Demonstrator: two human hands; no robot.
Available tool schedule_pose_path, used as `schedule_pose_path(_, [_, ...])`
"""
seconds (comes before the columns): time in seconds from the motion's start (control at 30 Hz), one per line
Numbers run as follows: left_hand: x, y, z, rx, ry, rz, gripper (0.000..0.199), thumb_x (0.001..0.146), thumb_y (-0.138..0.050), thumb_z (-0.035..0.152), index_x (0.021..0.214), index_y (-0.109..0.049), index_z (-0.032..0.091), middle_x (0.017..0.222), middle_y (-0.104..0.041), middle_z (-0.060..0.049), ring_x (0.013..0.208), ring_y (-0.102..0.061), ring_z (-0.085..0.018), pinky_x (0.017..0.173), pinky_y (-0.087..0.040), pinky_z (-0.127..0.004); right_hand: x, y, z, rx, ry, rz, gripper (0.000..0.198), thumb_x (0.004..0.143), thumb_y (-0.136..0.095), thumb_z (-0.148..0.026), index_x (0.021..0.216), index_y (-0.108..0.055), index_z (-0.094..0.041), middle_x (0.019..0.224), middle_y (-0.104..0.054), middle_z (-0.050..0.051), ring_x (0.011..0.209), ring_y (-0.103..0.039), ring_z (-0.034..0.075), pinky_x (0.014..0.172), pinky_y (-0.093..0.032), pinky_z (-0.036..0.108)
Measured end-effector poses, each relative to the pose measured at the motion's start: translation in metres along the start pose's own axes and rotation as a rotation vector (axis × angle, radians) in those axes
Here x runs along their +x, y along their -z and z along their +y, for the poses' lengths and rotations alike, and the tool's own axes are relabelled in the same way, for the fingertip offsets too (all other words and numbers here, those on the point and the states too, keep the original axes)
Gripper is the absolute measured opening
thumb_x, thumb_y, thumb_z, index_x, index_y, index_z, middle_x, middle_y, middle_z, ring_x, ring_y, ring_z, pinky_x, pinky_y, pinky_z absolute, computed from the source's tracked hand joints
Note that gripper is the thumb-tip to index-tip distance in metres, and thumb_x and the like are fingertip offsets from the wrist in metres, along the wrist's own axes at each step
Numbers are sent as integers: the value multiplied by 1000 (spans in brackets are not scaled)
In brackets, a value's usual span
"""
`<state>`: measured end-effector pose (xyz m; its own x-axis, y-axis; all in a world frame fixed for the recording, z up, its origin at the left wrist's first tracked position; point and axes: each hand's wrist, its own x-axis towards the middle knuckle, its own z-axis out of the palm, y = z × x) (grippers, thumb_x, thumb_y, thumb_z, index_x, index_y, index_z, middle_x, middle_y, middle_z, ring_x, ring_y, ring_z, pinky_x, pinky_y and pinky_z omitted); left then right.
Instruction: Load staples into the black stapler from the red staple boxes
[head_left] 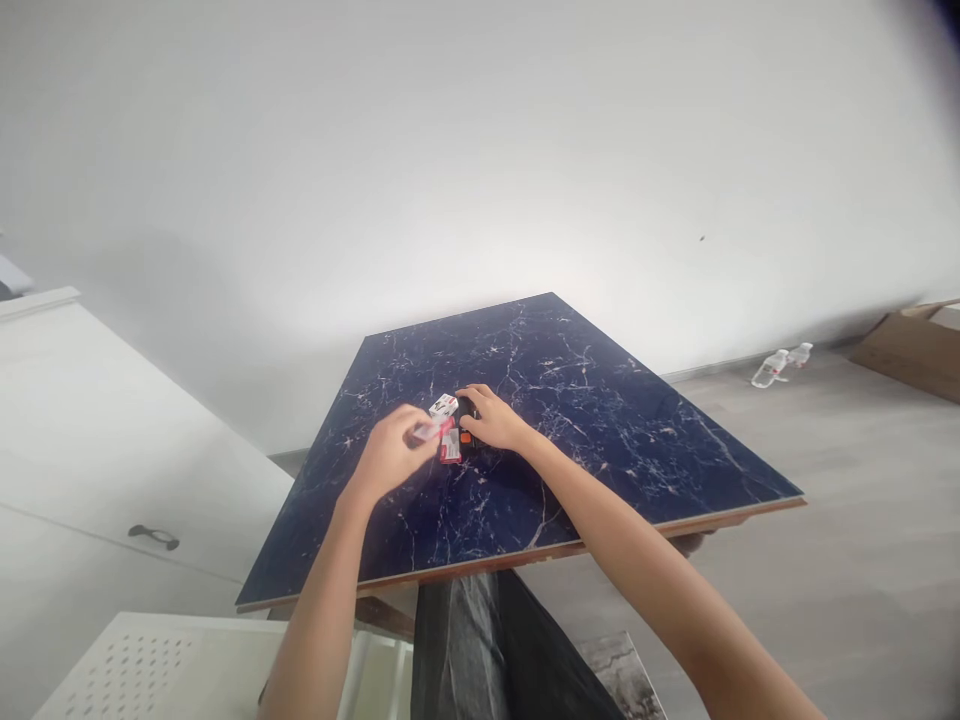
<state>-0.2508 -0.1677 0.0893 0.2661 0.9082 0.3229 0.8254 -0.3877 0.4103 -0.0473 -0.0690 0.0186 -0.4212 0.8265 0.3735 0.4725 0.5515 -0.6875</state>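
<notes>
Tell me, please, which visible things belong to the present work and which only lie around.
Probably in use:
pink packet in left hand
black item at right hand
white box
red-white packet

Probably just lying about:
bottles
cardboard box

- Black item (466, 438) with orange patch: partly under my right hand (491, 420), full outline hidden.
- Pink-and-white packet (429, 432) in my left hand (394, 450): blurred, print unreadable.
- Cardboard box (911, 352), 3 o'clock: cut by picture edge.
- White cabinet (97, 420), 9 o'clock: likewise cut.
</notes>
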Motion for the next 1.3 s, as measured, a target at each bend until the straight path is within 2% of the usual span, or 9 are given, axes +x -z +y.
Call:
schedule_pose_path(0.2, [20, -20, -22, -114, 30, -260, 32, 80, -72, 52, 93, -71, 23, 103, -66, -7, 80, -64, -20, 70, -51, -30, -1, 2, -2, 26, 2, -14, 53, 86, -57, -24, 138, -54, -18, 145, -47, 14, 125, -55, 24, 108, -42, 38])
schedule_pose_path(0.3, [15, -25, -34, -128, 5, -209, 39, 77, -76, 50, 106, -68, 25, 123, -62, -9, 102, -63, -26, 85, -52, -36, 0, 1, 0, 36, 17, -1, 53, 85, -57, -23, 137, -55, -17, 143, -49, 14, 122, -57, 23, 108, -43, 37])
schedule_pose_path(0.4, [13, -29, -44, -126, 8, -275, 59, 73, -81, 44, 127, -63, 31, 135, -57, -10, 120, -57, -32, 97, -49, -42, 0, 1, 2, 43, 14, -2, 53, 85, -57, -23, 137, -55, -17, 143, -50, 13, 120, -57, 23, 107, -44, 37])
schedule_pose_path(0.73, [16, -52, -61, -155, 137, -246, 80, 71, -81, 55, 141, -53, 29, 130, -58, -15, 113, -60, -33, 93, -50, -46, -1, 6, 1, 106, -112, -45, 62, 86, -59, -25, 146, -44, -17, 142, -52, 16, 103, -66, 21, 97, -51, 36])
schedule_pose_path(0.83, [21, -53, -65, -142, 69, -150, 65, 81, -71, 60, 137, -58, 28, 131, -60, -12, 117, -58, -32, 96, -48, -44, 0, 7, 1, 138, -118, -54, 63, 86, -59, -25, 146, -43, -17, 142, -53, 16, 105, -66, 22, 96, -51, 36])
schedule_pose_path(0.97, [34, -60, -70, -75, 80, 68, 47, 103, -35, 49, 138, -57, 27, 144, -55, -7, 133, -47, -28, 110, -36, -44, 1, 5, 2, 141, -114, -48, 63, 85, -59, -23, 146, -44, -18, 141, -55, 15, 106, -66, 22, 97, -50, 36])
schedule_pose_path(1.07, [39, -68, -69, -31, 75, -21, 51, 105, -27, 47, 139, -59, 26, 143, -57, -6, 131, -48, -28, 112, -33, -45, 1, 4, 3, 129, -116, -50, 63, 86, -58, -24, 147, -44, -19, 140, -56, 14, 107, -66, 22, 99, -50, 36])
schedule_pose_path(1.2, [33, -69, -64, -36, 28, -97, 57, 105, -23, 51, 136, -63, 25, 117, -68, -7, 114, -56, -25, 107, -39, -44, 1, 4, 3, 94, -92, -38, 62, 86, -57, -26, 146, -45, -18, 139, -57, 14, 115, -63, 24, 103, -47, 37])
schedule_pose_path(1.3, [26, -60, -64, -45, 50, -154, 56, 99, -39, 62, 140, -59, 29, 143, -54, -8, 134, -43, -31, 112, -35, -48, 0, 7, 0, 75, -103, -45, 64, 87, -58, -27, 148, -42, -17, 141, -56, 15, 114, -64, 24, 103, -47, 37])
